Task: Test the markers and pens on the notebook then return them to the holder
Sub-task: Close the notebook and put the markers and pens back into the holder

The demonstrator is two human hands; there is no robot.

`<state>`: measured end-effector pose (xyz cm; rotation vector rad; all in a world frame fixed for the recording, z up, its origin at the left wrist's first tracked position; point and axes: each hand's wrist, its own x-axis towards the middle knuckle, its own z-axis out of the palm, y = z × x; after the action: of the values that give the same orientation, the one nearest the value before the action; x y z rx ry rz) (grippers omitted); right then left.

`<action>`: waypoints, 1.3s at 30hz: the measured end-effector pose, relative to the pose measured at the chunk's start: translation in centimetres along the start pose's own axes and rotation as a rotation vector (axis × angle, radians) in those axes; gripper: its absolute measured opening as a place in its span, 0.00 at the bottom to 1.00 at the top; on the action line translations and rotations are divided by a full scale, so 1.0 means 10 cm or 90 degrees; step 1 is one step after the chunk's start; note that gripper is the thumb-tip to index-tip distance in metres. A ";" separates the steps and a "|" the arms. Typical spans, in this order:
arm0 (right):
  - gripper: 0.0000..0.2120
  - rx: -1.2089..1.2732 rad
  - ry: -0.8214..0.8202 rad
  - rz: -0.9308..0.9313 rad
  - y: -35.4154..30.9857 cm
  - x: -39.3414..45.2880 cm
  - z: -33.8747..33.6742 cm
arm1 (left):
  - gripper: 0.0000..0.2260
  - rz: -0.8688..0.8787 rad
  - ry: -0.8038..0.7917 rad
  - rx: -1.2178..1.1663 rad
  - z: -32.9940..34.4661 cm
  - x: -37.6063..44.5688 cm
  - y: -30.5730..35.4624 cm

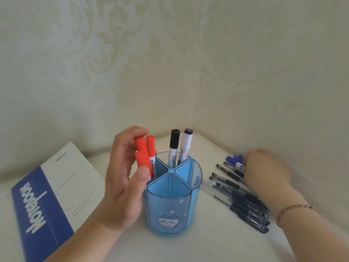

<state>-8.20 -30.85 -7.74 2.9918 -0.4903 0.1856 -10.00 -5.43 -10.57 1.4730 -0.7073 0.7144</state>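
A blue round holder (171, 208) with four compartments stands in the middle of the white table. Two black-capped markers (179, 146) stand in its far compartment. My left hand (122, 178) grips three red markers (144, 154) whose lower ends sit in the holder's left compartment. My right hand (264, 171) reaches over blue-capped markers (235, 160) lying near the wall; its fingers cover them, so the grip is hidden. A closed blue and white notebook (51, 195) lies at the left.
Several black gel pens (243, 203) lie side by side on the table right of the holder. Patterned walls meet in a corner (195, 110) close behind the holder. A bracelet (294, 208) circles my right wrist.
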 end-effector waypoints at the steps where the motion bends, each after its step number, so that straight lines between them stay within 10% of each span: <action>1: 0.09 -0.009 0.002 -0.007 -0.01 -0.01 -0.01 | 0.30 -0.002 0.001 0.004 0.00 0.00 0.01; 9: 0.21 0.044 0.030 -0.106 -0.06 -0.02 0.03 | 0.29 -0.005 0.010 0.005 0.00 -0.01 0.02; 13: 0.27 0.623 0.317 -0.200 -0.07 -0.21 -0.25 | 0.29 -0.002 0.021 -0.013 0.01 0.01 0.03; 17: 0.22 1.072 0.341 -0.358 -0.26 -0.62 -0.45 | 0.32 -0.019 0.001 -0.039 0.02 0.01 0.02; 22: 0.28 0.927 0.239 -0.435 -0.39 -0.65 -0.26 | 0.33 -0.020 -0.005 -0.046 0.01 0.01 0.02; 26: 0.13 0.674 0.287 -0.481 -0.32 -0.58 -0.24 | 0.32 -0.003 -0.003 -0.042 0.01 0.02 0.01; 29: 0.10 0.706 0.288 -0.323 -0.12 -0.36 -0.24 | 0.32 0.023 0.003 -0.039 0.02 0.03 0.03; 33: 0.14 0.260 0.101 -0.020 0.21 0.05 -0.03 | 0.32 0.030 0.010 -0.053 0.02 0.03 0.01; 39: 0.14 0.048 -0.002 -0.014 0.16 0.08 0.10 | 0.33 0.015 0.008 -0.075 0.01 0.02 -0.01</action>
<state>-7.83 -32.77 -8.49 3.0699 -0.4594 0.2026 -9.82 -5.49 -10.45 1.3539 -0.7458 0.6879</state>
